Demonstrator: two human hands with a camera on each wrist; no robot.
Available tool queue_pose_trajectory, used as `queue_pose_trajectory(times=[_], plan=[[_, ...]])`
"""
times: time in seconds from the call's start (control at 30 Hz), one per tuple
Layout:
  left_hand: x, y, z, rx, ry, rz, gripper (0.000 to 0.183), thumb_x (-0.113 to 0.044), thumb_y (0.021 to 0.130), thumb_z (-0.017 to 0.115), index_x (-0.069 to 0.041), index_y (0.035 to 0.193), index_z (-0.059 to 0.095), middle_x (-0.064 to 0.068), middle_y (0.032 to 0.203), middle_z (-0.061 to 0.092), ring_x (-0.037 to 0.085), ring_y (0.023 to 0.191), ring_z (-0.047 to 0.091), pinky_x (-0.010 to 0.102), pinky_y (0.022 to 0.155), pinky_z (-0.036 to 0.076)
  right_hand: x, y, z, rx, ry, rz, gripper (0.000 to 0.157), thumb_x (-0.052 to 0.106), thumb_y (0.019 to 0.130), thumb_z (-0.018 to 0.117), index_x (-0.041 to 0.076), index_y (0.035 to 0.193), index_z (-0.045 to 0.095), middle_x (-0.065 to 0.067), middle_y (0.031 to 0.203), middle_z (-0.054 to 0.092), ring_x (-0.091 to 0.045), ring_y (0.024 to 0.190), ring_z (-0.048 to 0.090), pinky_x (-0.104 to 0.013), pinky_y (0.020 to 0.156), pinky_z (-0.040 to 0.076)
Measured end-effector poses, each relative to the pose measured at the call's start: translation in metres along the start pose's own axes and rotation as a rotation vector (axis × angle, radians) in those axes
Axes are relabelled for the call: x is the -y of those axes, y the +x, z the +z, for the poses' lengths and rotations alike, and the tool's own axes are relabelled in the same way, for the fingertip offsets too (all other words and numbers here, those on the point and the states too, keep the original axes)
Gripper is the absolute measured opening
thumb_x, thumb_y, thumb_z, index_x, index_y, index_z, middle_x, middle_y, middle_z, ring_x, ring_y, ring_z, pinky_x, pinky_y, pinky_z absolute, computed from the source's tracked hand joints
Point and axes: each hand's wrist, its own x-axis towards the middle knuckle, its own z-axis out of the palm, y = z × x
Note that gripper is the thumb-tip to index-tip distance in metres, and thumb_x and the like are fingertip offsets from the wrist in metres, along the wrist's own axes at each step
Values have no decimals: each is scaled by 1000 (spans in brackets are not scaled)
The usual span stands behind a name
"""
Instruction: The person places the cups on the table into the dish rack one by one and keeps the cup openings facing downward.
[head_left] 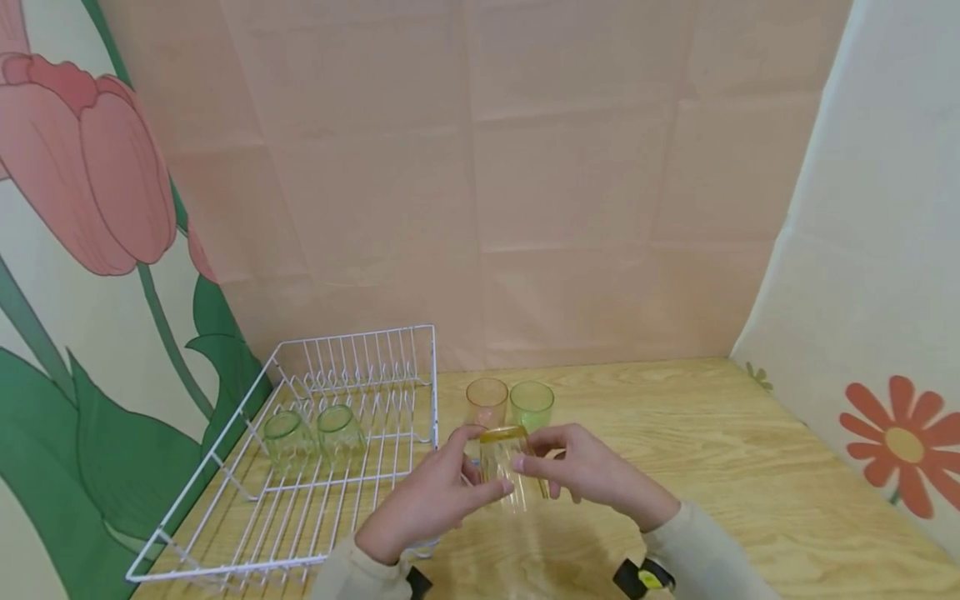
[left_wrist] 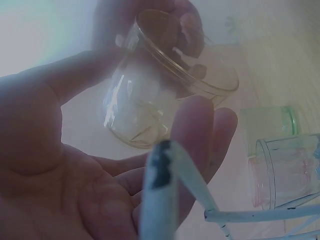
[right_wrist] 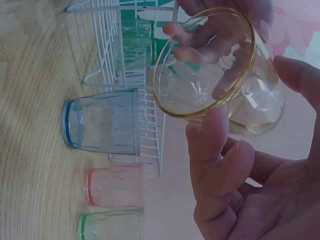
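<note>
Both hands hold a clear glass with an amber tint [head_left: 513,467] over the table, mouth downward and slightly tilted. My left hand [head_left: 438,500] grips its left side between thumb and fingers. On the other side, my right hand [head_left: 581,467] pinches it with the thumb in front. The glass's open mouth, with its amber rim, shows in the right wrist view, where the right fingers [right_wrist: 212,135] lie against it. Just behind the hands stands a blue glass [right_wrist: 102,122], mostly hidden in the head view. Beyond it are an upright pink glass [head_left: 487,400] and an upright green glass [head_left: 534,404].
A white wire dish rack [head_left: 300,562] stands on the wooden table [head_left: 675,450] at the left. Inside it, two green-tinted glasses [head_left: 288,442] sit side by side, upside down. A pinkish sheet [head_left: 480,208] covers the back wall, and flowered panels flank the table.
</note>
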Motion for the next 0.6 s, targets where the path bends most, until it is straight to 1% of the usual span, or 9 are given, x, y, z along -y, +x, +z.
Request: queue_pose_trajectory(times=[0.07,0.17,0.3,0.4,0.47,0.6], plan=[[0,0,0,1,8,3,75,-46,89,73,-8,146,41,1,88,63,18,56,61,34,53,52,0,0,0,13,-1,-3,45,42,94,68,6,120,67,-6,98,65,-20,59,59,-26,42,40],[1,1,-1,3,49,26,71,-45,89,73,-7,141,45,0,89,64,15,62,61,32,56,52,1,0,0,29,4,-6,39,39,94,68,7,116,68,-6,98,64,-16,58,57,-25,41,40],[0,1,-3,4,97,40,76,-48,88,74,-6,143,43,1,94,66,10,69,61,30,61,51,2,-1,0,41,20,-11,34,37,94,68,8,113,68,-7,99,63,-15,57,55,-25,41,39],[-1,1,-4,3,99,28,79,-49,85,76,-5,143,44,2,96,66,10,69,62,31,61,52,2,-2,-1,52,32,-22,33,35,94,69,8,114,67,-7,101,63,-17,59,57,-25,41,40],[-2,2,-5,4,87,20,79,-48,82,78,-6,140,45,2,96,65,11,70,62,31,61,52,2,-3,-1,64,37,-31,34,34,94,70,9,115,66,-8,102,64,-18,61,58,-26,42,40],[-3,2,-6,6,71,30,70,-45,81,80,-7,131,50,2,96,63,11,71,63,31,63,52,1,-4,-1,80,34,-48,33,34,93,71,10,115,66,-8,103,64,-19,63,60,-27,41,42]])
